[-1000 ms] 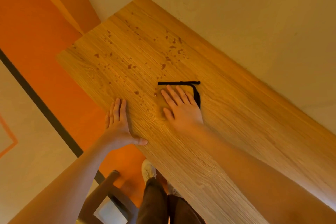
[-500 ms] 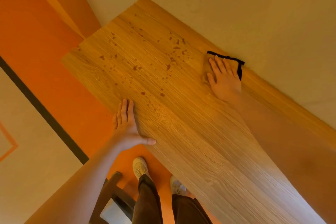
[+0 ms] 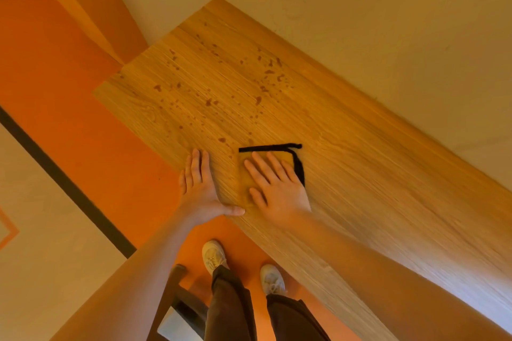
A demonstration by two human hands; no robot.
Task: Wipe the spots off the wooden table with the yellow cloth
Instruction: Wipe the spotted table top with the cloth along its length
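The wooden table runs from upper left to lower right along a pale wall. Several dark spots are scattered over its far left part. A yellow cloth with a black border lies flat near the table's front edge. My right hand presses on it with straight, spread fingers and covers most of it. My left hand rests flat on the table's front edge just left of the cloth, thumb along the edge.
An orange floor with a dark stripe lies left of the table. A dark wooden chair stands below my left arm. My legs and white shoes show beside it.
My right hand slid the cloth from the table's far edge by the wall back to the front edge, close to my left hand. The left hand has stayed on the edge.
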